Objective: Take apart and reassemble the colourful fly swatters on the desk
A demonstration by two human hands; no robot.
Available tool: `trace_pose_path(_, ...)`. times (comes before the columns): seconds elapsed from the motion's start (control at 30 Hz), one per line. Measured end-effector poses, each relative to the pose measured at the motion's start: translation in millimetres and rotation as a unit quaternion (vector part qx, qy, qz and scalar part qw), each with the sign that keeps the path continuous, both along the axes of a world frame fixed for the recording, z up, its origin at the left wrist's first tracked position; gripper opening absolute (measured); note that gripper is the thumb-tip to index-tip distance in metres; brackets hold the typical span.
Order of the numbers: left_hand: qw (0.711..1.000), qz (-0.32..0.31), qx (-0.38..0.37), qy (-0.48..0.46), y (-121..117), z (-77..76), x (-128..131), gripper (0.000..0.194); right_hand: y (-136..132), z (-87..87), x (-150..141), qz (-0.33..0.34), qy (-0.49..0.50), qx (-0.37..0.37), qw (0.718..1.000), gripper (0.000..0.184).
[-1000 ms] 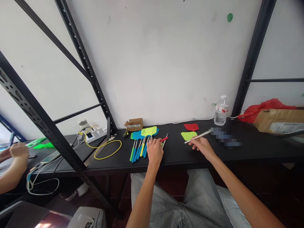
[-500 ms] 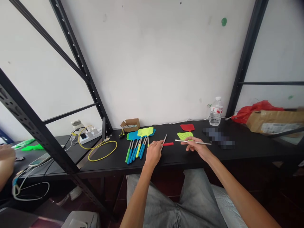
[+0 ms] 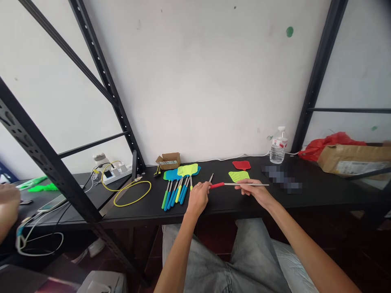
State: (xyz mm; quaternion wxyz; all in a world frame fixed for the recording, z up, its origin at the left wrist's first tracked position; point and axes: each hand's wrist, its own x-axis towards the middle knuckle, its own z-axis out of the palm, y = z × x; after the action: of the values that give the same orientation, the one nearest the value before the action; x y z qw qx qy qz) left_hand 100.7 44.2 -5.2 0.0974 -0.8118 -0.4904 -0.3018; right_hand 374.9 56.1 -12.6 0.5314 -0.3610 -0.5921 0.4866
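My left hand (image 3: 198,197) is closed around a red handle (image 3: 217,185), which sticks out to the right of the fingers. With its fingers pinched, my right hand (image 3: 255,191) grips a thin metal rod (image 3: 230,184). The rod's left end meets the open end of the handle, both roughly in line. Another pale rod (image 3: 211,177) shows just beyond my left hand, its lower part hidden. Several fly swatters (image 3: 177,191) with blue, green and yellow handles lie left of that hand. Behind my right hand lie a yellow-green swatter head (image 3: 239,176) and a red swatter head (image 3: 241,165).
A water bottle (image 3: 278,146) stands near the wall, with a cardboard parcel (image 3: 351,160) and red bag (image 3: 332,142) farther right. A small open carton (image 3: 169,161), yellow cable (image 3: 146,196) and power strip (image 3: 119,174) are left. Another person's hand (image 3: 8,199) is at far left.
My right hand has turned the rod level and brought its left end to the red handle. My left hand has the handle pointing right, now with the rod against it.
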Motion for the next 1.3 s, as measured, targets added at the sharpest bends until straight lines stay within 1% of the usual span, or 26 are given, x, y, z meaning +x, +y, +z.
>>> trace_pose_path(0.1,1.0,-0.003,-0.001,-0.002,-0.1,0.3,0.3,0.03,0.7,-1.2,1.4,-0.008,0.018,-0.005,1.0,0.035)
trace_pose_path(0.33,1.0,-0.029,-0.007,-0.011,-3.1,2.8,1.1,0.028,2.2,-3.9,1.4,0.009,-0.009,0.005,1.0,0.032)
trace_pose_path(0.53,0.999,-0.05,-0.009,0.012,-6.8,5.9,4.0,0.026,0.5,-1.5,1.2,0.048,-0.07,0.014,0.996,0.033)
trace_pose_path(0.63,0.997,-0.072,-0.013,0.024,-7.5,5.5,4.7,0.021,-0.4,1.8,-5.3,0.071,-0.121,0.015,0.99,0.035)
trace_pose_path(0.7,0.996,-0.086,-0.009,0.024,-7.0,4.5,4.1,0.022,0.2,2.6,-13.1,0.083,-0.137,0.019,0.987,0.035)
trace_pose_path(0.87,0.993,-0.112,0.032,0.016,-2.5,1.3,0.9,0.027,7.0,-0.5,-31.4,0.081,-0.117,0.029,0.989,0.039)
trace_pose_path(0.93,0.994,-0.101,0.049,0.008,0.0,0.0,0.1,0.027,13.3,0.1,-32.4,0.092,-0.134,0.023,0.986,0.042)
trace_pose_path(1.03,0.996,-0.046,0.069,-0.019,4.1,-3.1,-0.5,0.027,30.3,7.8,-24.5,0.115,-0.202,0.007,0.973,0.049)
trace_pose_path(1.07,0.997,-0.026,0.073,-0.03,5.3,-4.4,-0.7,0.027,38.5,12.1,-19.9,0.098,-0.223,0.006,0.97,0.047)
trace_pose_path(1.1,0.996,-0.008,0.076,-0.04,6.3,-5.8,-0.9,0.027,47.8,16.9,-14.7,0.058,-0.243,0.01,0.968,0.043)
trace_pose_path(1.13,0.996,0.006,0.077,-0.047,7.2,-7.1,-1.1,0.027,58.1,21.9,-9.2,-0.002,-0.266,0.019,0.964,0.038)
trace_pose_path(1.17,0.996,0.017,0.077,-0.051,7.9,-8.2,-1.3,0.027,68.9,26.7,-3.6,-0.077,-0.294,0.028,0.952,0.033)
trace_pose_path(1.2,0.995,0.026,0.076,-0.054,8.4,-9.1,-1.5,0.027,79.8,30.8,1.7,-0.155,-0.332,0.037,0.93,0.028)
trace_pose_path(1.23,0.995,0.033,0.074,-0.055,8.7,-9.7,-1.6,0.027,90.4,34.0,6.5,-0.225,-0.379,0.037,0.897,0.027)
trace_pose_path(1.27,0.995,0.039,0.072,-0.054,8.8,-10.1,-1.6,0.027,100.2,36.0,10.8,-0.272,-0.429,0.026,0.861,0.029)
trace_pose_path(1.3,0.995,0.045,0.069,-0.054,8.9,-10.3,-1.6,0.027,108.9,36.8,14.4,-0.296,-0.478,0.005,0.827,0.035)
